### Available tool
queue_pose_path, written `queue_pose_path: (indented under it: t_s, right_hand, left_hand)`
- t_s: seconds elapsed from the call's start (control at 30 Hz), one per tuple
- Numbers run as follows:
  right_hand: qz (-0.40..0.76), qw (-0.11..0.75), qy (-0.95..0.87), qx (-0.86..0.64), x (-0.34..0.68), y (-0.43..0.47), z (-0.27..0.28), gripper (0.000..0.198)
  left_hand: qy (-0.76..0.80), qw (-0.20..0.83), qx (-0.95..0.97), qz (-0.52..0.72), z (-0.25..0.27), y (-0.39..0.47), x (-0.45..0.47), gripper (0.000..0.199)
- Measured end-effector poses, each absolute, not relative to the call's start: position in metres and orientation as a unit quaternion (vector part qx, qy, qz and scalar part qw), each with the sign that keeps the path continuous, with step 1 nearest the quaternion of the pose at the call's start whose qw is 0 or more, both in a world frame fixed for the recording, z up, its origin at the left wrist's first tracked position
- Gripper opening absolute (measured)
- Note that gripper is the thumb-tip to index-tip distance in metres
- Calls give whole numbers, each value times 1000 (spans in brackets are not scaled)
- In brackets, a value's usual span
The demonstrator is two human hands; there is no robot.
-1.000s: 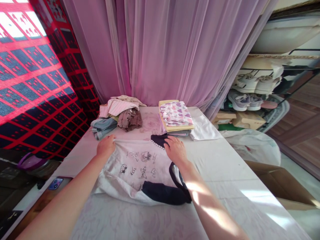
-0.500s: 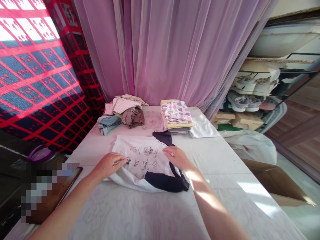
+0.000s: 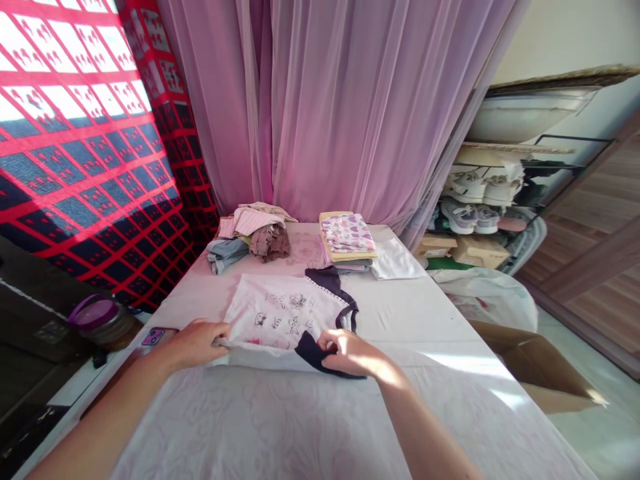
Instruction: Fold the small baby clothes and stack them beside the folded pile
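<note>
A white shirt (image 3: 280,310) with dark navy sleeves and small black printed drawings lies spread on the cloth-covered table (image 3: 280,427). Its collar side points right. My left hand (image 3: 203,340) is closed on the shirt's lower left corner, the hem pinched between thumb and fingers. At the near side, my right hand (image 3: 347,352) grips the navy sleeve, which lies folded partly over the shirt front. The other sleeve stretches away toward the back.
Behind the shirt stand a loose heap of clothes (image 3: 255,233) and a folded stack (image 3: 347,237) topped with heart-print fabric. A folded white cloth (image 3: 397,259) lies beside the stack. A phone (image 3: 154,337) rests at the left edge; an open cardboard box (image 3: 545,373) stands right of the table.
My left hand has moved left to the shirt's corner and closed on it. My right hand has come down toward me and taken hold of the near sleeve. The view has shifted slightly.
</note>
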State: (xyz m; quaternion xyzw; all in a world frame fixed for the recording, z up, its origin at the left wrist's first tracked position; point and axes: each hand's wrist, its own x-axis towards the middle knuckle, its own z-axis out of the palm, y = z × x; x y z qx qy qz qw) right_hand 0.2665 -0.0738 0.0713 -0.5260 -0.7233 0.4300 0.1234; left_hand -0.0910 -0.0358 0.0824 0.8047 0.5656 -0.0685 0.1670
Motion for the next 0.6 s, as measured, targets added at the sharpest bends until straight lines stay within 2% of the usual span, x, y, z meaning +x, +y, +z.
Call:
queue_pose_path:
  t_s: [0.1, 0.2, 0.33, 0.5, 0.6]
  right_hand:
    - [425, 209, -712, -519, 270, -63, 69, 24]
    - [301, 298, -674, -605, 266, -41, 54, 33]
    - [191, 302, -662, -659, 266, -28, 26, 54]
    - [143, 332, -583, -728, 292, -60, 3, 38]
    - [165, 311, -544, -762, 304, -82, -2, 40]
  left_hand:
    - [570, 222, 787, -75, 98, -30, -96, 17]
    - [602, 156, 783, 4, 101, -8, -94, 25]
    - [636, 77, 759, 120, 74, 15, -87, 49]
    - [745, 44, 651, 141, 27, -10, -94, 54]
    - [753, 51, 642, 136, 10, -32, -98, 49]
